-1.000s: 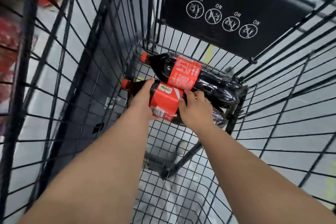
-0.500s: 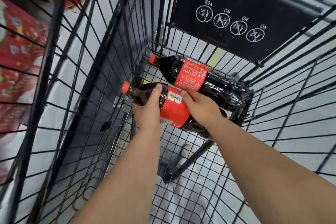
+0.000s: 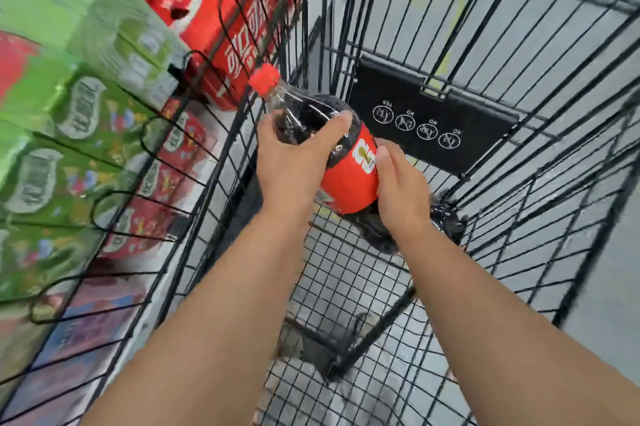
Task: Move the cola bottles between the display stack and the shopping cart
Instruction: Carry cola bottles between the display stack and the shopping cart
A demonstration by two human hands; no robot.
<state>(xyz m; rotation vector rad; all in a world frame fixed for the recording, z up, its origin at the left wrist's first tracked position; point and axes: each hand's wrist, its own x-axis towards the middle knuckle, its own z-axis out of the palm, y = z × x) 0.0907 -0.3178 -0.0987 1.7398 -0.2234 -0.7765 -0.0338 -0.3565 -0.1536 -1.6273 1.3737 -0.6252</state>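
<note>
Trouble would come from the left wall of the shopping cart [image 3: 221, 135]. The red cap [image 3: 264, 78] of the cola bottle [image 3: 349, 180] points up at those wires. I judge that a careless lift could snag it there and twist the slick bottle out of my hold. It hangs inside the cart, above the cart's floor, neck toward the display stack [image 3: 214, 10] beyond that wall. My left hand [image 3: 291, 162] wraps the shoulder, fingers [image 3: 332, 129] curled close round it. My right hand [image 3: 401, 190] clasps the label's lower part, fingers [image 3: 386, 157] bent over it.

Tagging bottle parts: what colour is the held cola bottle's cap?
Red. The cola bottle cap shows best in the head view.
</note>
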